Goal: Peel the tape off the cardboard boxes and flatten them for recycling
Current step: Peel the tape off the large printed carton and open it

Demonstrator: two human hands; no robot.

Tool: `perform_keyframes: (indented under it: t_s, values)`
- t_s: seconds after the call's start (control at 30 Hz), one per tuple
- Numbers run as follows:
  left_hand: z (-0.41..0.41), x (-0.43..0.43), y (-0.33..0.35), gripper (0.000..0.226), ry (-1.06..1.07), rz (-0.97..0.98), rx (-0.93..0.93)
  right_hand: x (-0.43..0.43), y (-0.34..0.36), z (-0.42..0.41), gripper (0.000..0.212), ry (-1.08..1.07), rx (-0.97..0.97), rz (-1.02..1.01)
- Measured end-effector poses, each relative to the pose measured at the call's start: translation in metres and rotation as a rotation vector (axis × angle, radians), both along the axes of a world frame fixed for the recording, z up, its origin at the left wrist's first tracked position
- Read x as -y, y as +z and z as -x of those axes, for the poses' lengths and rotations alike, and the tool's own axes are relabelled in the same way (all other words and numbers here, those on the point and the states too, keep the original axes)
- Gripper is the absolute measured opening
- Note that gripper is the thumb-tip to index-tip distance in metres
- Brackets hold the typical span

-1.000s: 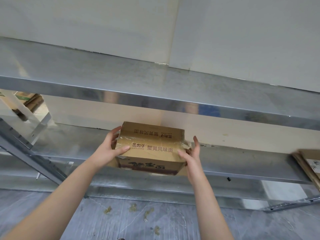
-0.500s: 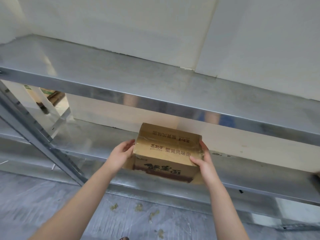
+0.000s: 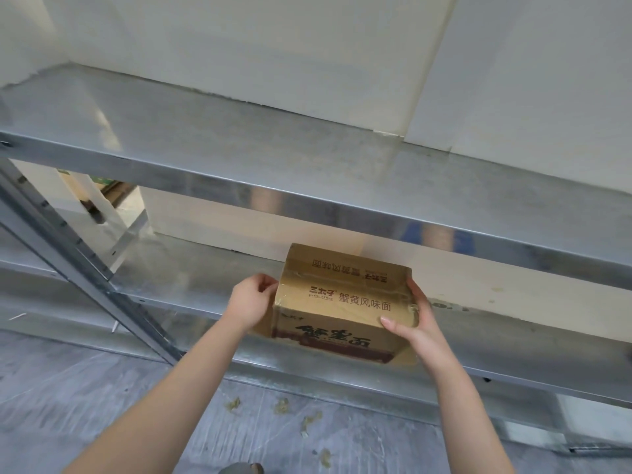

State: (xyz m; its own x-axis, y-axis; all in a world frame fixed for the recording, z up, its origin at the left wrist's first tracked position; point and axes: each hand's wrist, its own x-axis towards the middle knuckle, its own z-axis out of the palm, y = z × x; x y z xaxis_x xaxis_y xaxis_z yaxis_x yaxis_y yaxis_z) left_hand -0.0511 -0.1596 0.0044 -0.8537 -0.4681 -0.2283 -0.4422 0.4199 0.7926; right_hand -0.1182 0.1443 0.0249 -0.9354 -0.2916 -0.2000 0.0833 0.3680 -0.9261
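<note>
- Shelving of galvanised metal fills the view. Its upper shelf (image 3: 307, 159) juts out above the cardboard box (image 3: 342, 302), so a lift straight up would likely knock the carton or the knuckles against the steel lip.
- Floor (image 3: 102, 405) lies well below, and a box that slips from the hold would drop onto it and could burst a corner.
- Lower shelf (image 3: 191, 285) has the box at its front edge. Whether the base rests on the metal or hangs just above it, I cannot tell. The near face overhangs the lip, so the box could tip forward if either hand lets go.
- The cardboard box is sealed and square, with its printed top facing up, and nothing is yet peeled or flattened.
- The left hand (image 3: 251, 299) grips the box's upper left edge with curled fingers. The right hand (image 3: 413, 319) clamps the right side, with its thumb over the near top edge. Both hands squeeze from the sides with nothing underneath, so the glossy card may slide.
- Clear tape (image 3: 342, 284) runs along the top seam and is wrinkled near the right hand. Pulled fast, it may shred or strip the card's surface.
- Scraps (image 3: 280, 405) litter the floor and could slip underfoot.
</note>
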Motion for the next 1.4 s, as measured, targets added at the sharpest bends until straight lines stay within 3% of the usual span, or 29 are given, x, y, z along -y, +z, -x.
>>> perform_keyframes:
  t_s: [0.3, 0.43, 0.47, 0.63, 0.73, 0.9, 1.03, 1.23, 1.3, 1.4]
  values:
    - [-0.007, 0.019, 0.041, 0.009, -0.089, 0.098, -0.245, 0.005, 0.0, 0.001, 0.092, -0.05, -0.008, 0.022]
    - [-0.005, 0.015, 0.049, 0.01, -0.002, -0.003, -0.318, 0.007, 0.004, 0.001, 0.091, -0.047, -0.006, 0.018]
    - [-0.005, 0.014, 0.049, 0.008, 0.009, -0.006, -0.311, 0.008, 0.005, 0.001, 0.091, -0.051, -0.003, 0.019]
    - [-0.019, 0.012, 0.034, 0.047, 0.032, -0.088, -0.13, 0.009, 0.006, -0.002, 0.09, -0.063, 0.006, 0.035]
    - [-0.031, 0.005, 0.021, 0.037, -0.061, -0.166, -0.012, 0.009, 0.006, -0.002, 0.09, -0.068, 0.016, 0.032]
    - [-0.036, 0.001, 0.019, 0.042, 0.0, -0.299, 0.064, 0.007, 0.004, -0.003, 0.091, -0.073, 0.026, 0.034]
    - [-0.04, 0.0, 0.021, 0.03, 0.017, -0.239, -0.029, 0.007, 0.005, -0.003, 0.09, -0.065, 0.034, 0.031]
    - [-0.036, -0.007, 0.032, 0.018, -0.002, -0.5, -0.014, 0.007, 0.005, -0.004, 0.09, -0.064, 0.029, 0.037]
    - [-0.034, -0.007, 0.037, 0.017, -0.021, -0.433, -0.032, 0.007, 0.005, -0.003, 0.089, -0.063, 0.029, 0.035]
    - [-0.028, -0.01, 0.044, 0.016, -0.112, -0.027, -0.098, 0.006, 0.005, 0.0, 0.089, -0.088, 0.05, 0.049]
